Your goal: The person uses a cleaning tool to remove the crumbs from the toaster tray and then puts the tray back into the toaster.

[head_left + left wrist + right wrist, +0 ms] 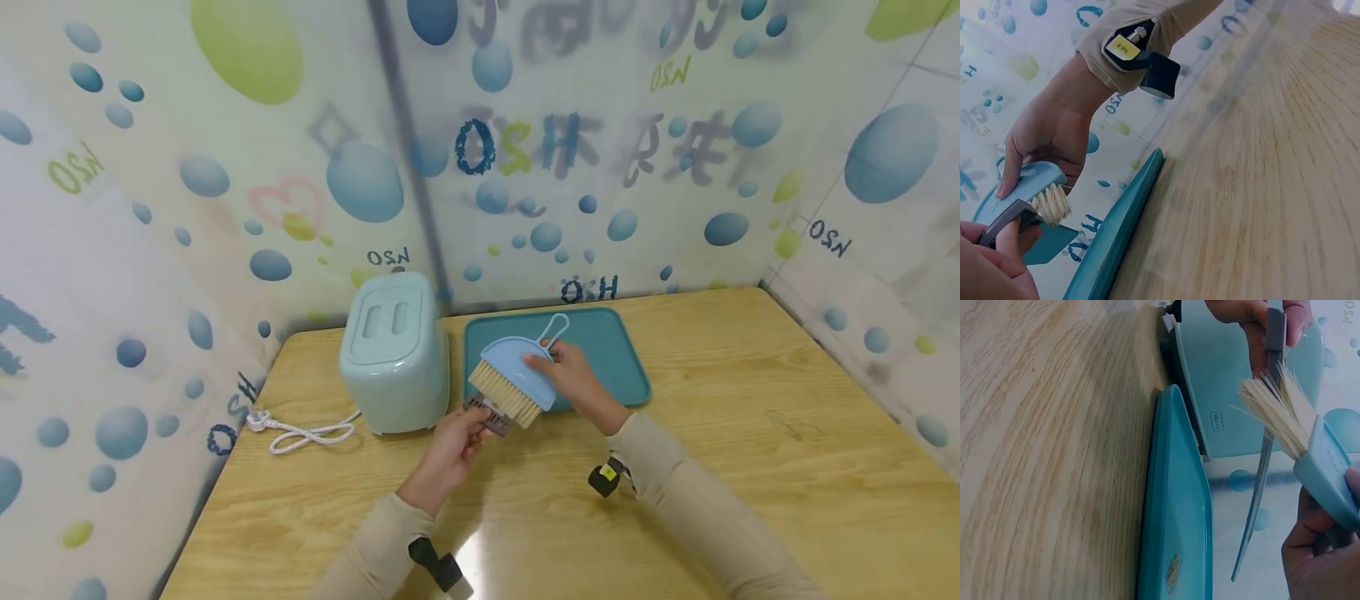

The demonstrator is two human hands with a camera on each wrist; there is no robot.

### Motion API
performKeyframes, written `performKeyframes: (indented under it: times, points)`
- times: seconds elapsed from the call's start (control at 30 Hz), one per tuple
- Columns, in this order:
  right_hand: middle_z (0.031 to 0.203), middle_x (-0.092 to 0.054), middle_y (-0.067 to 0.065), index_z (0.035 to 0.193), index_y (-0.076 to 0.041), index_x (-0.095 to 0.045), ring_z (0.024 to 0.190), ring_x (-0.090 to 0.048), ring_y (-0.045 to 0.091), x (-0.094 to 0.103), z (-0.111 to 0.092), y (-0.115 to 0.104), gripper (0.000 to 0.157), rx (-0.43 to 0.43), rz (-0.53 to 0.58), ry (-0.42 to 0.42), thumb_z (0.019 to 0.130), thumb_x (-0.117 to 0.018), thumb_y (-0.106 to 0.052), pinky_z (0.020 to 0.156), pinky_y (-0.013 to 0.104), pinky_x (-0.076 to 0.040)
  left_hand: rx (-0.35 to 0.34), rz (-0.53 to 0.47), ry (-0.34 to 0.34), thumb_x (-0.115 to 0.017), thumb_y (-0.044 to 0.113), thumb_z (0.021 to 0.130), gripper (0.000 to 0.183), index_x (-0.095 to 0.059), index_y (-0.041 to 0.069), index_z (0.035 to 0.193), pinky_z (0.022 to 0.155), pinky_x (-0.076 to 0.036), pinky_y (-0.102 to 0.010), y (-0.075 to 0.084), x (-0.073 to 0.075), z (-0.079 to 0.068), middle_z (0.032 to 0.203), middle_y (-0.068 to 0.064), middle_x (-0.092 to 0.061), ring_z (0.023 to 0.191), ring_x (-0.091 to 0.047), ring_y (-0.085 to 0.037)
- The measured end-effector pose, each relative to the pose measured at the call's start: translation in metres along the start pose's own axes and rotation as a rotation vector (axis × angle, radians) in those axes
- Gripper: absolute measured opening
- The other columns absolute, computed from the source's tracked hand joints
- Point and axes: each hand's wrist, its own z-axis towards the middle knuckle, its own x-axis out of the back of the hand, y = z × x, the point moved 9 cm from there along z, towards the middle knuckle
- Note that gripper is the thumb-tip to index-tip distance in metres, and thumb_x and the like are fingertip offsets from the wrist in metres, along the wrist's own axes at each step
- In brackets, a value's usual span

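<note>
Grey tray [487, 414] mostly hidden behind brush bristles [504, 393]; wall lettering blurred

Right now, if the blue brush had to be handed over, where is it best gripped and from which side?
Probably by its blue plastic back, just below the loop handle, coming from above and the tray side. The blue brush points its bristles toward the grey tray piece pinched by the left hand; the right hand already holds that back.

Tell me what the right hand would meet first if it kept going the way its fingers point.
Probably the pale blue toaster; the right hand, gripping the blue brush, points left toward it, though depth is unclear.
</note>
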Motion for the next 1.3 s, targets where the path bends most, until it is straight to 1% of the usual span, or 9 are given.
performKeyframes:
  times: [0.1,0.23,0.37,0.47,0.6,0.73,0.93,1.1,1.3]
  points:
    - [0.071,-0.048,-0.002,0.088,-0.002,-0.054,0.068,-0.043,0.011,0.002,-0.001,0.001,0.021,0.016,-0.009,0.012,0.095,-0.063,-0.02,0.063,0.024,-0.039,-0.006,0.0,-0.006,-0.052,0.006,0.092,0.006,-0.057,0.007,0.095,0.042,-0.026,-0.009,-0.001,0.0,-0.002,0.063,0.012,-0.061,0.054,-0.051,0.003]
    - [0.08,-0.059,0.001,0.098,0.002,-0.059,0.071,-0.05,0.011,0.006,0.0,0.001,0.021,0.038,-0.001,0.032,0.094,-0.063,-0.018,0.064,0.024,-0.044,-0.011,0.016,0.0,-0.052,0.006,0.091,0.009,-0.057,0.005,0.099,0.043,-0.025,-0.01,-0.001,0.001,-0.001,0.063,0.012,-0.061,0.055,-0.05,0.003]
    - [0.076,-0.054,-0.001,0.093,0.001,-0.056,0.069,-0.046,0.012,0.01,0.003,0.003,0.02,0.051,-0.034,0.039,0.095,-0.062,-0.018,0.061,0.024,-0.041,-0.013,0.037,0.007,-0.053,0.006,0.09,0.011,-0.057,0.004,0.1,0.044,-0.024,-0.01,-0.002,0.003,-0.001,0.063,0.012,-0.06,0.056,-0.05,0.002]
    - [0.075,-0.055,0.0,0.093,0.001,-0.056,0.068,-0.047,0.01,0.013,0.005,0.006,0.021,0.053,-0.063,0.035,0.096,-0.061,-0.02,0.06,0.023,-0.042,-0.011,0.038,0.016,-0.054,0.006,0.09,0.009,-0.057,0.005,0.098,0.044,-0.025,-0.01,-0.004,0.004,0.0,0.062,0.011,-0.059,0.055,-0.049,0.002]
    - [0.088,-0.066,0.015,0.104,0.005,-0.06,0.069,-0.053,0.007,0.017,0.007,0.009,0.027,0.057,-0.102,0.04,0.096,-0.061,-0.021,0.062,0.022,-0.047,-0.01,0.034,0.022,-0.054,0.006,0.09,0.009,-0.057,0.005,0.098,0.044,-0.024,-0.01,-0.004,0.004,-0.001,0.061,0.012,-0.058,0.054,-0.049,0.002]
    - [0.102,-0.067,0.023,0.11,0.006,-0.06,0.073,-0.057,0.006,0.022,0.008,0.006,0.032,0.082,-0.136,0.047,0.096,-0.06,-0.023,0.064,0.021,-0.049,-0.009,0.026,0.006,-0.053,0.005,0.09,0.012,-0.056,0.003,0.102,0.043,-0.024,-0.01,-0.004,0.004,-0.001,0.062,0.012,-0.058,0.054,-0.049,0.003]
    - [0.095,-0.066,0.024,0.108,0.007,-0.06,0.07,-0.055,0.011,0.031,0.011,0.002,0.031,0.149,-0.178,0.091,0.096,-0.06,-0.021,0.062,0.024,-0.046,0.001,0.027,-0.014,-0.051,0.005,0.09,0.016,-0.056,0.001,0.105,0.042,-0.026,-0.009,-0.005,0.004,-0.002,0.064,0.012,-0.06,0.053,-0.048,0.004]
    - [0.102,-0.067,0.026,0.113,0.007,-0.061,0.079,-0.064,0.02,0.035,0.014,0.004,0.032,0.155,-0.213,0.114,0.096,-0.06,-0.021,0.066,0.027,-0.053,0.006,0.023,-0.021,-0.051,0.005,0.089,0.019,-0.056,-0.001,0.107,0.042,-0.026,-0.009,-0.005,0.005,-0.002,0.066,0.011,-0.061,0.053,-0.049,0.003]
    - [0.106,-0.066,0.027,0.115,0.008,-0.06,0.085,-0.063,0.029,0.037,0.016,0.007,0.034,0.158,-0.237,0.126,0.096,-0.06,-0.02,0.069,0.03,-0.051,0.015,0.009,-0.029,-0.051,0.004,0.089,0.021,-0.056,-0.002,0.108,0.042,-0.025,-0.009,-0.006,0.005,-0.004,0.067,0.01,-0.062,0.053,-0.048,0.003]
